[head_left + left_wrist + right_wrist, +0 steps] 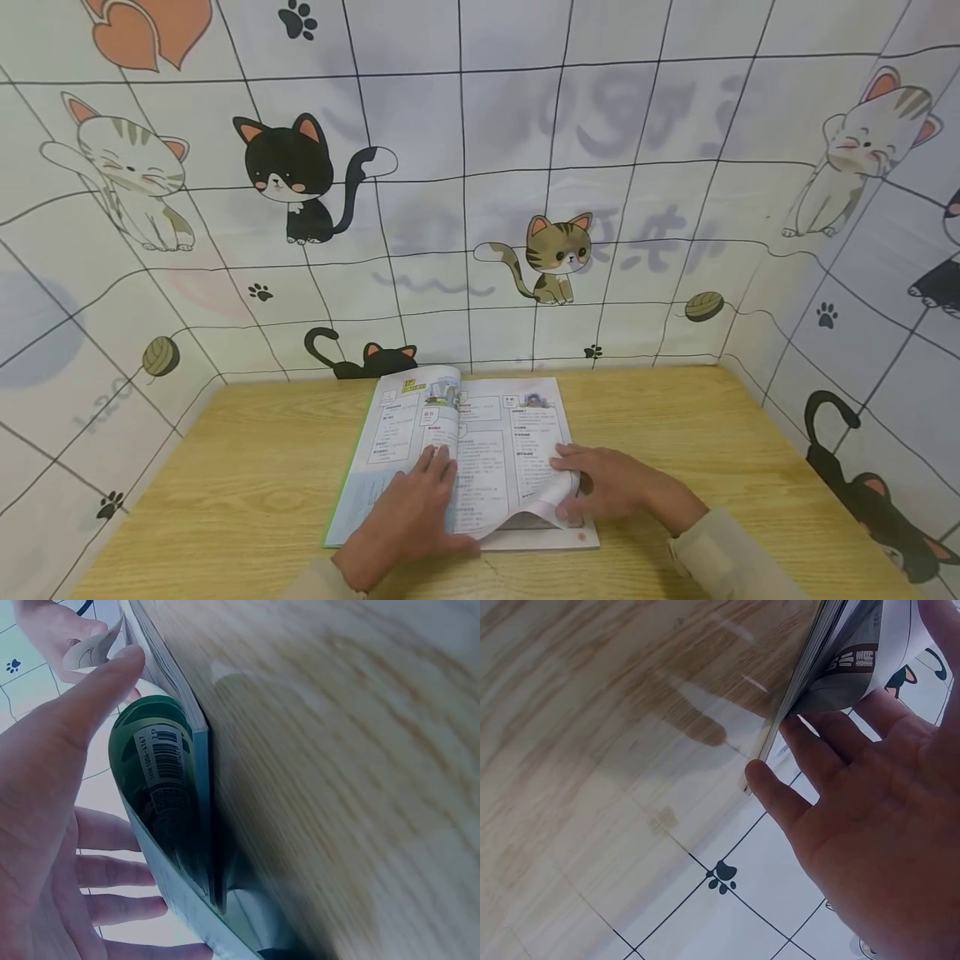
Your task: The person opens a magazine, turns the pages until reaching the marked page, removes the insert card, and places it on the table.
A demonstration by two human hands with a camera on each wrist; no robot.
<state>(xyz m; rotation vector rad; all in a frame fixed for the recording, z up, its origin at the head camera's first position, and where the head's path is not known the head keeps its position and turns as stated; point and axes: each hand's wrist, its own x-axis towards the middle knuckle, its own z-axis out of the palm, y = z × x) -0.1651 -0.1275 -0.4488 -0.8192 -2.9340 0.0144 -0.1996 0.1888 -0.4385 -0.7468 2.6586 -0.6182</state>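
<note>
An open magazine [480,467] with printed text and small pictures lies on the wooden table. My left hand [416,508] rests on its left page near the spine, fingers straight and thumb spread towards the lower edge. At the right page's outer side, my right hand [611,483] holds the lower corner of a page [543,500], which bows up off the sheets beneath. In the left wrist view the green cover [157,750] with a barcode curves up beside the left hand. The right wrist view shows the lifted page [851,667] curling by the fingers [814,754].
The wooden table [247,475] extends around the magazine on all sides. Behind it and at both sides stands a white gridded backdrop [420,208] printed with cartoon cats, paw prints and yarn balls.
</note>
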